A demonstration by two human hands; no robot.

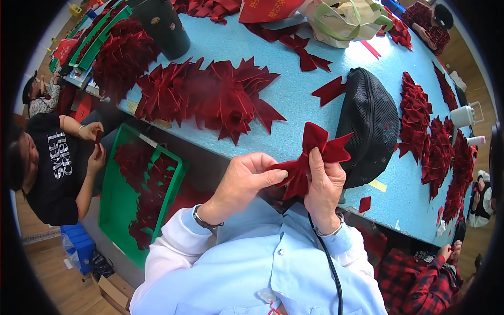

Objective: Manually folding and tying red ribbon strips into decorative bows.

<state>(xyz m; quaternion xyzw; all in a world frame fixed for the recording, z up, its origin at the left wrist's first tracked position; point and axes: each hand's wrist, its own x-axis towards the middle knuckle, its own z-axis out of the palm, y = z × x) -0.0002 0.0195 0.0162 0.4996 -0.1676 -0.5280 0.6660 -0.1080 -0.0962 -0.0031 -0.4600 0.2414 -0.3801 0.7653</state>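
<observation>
A dark red velvet bow (315, 144) is held up in front of me, just off the near edge of the blue table. My left hand (247, 181) pinches its lower left part between thumb and fingertips. On the other side, my right hand (324, 191) grips the bow near its middle, thumb lying on top and fingers behind it. Beyond my left hand a pile of finished-looking red bows (210, 97) lies on the table. A black mesh bag (367, 126) with a zip sits right beside my right hand.
A green crate (113, 194) with red pieces stands at my left, near a person in a black T-shirt (58, 168). A dark tumbler (163, 29) and a cream bag (344, 21) stand farther back on the table (310, 58). Rows of bows (415, 113) lie right.
</observation>
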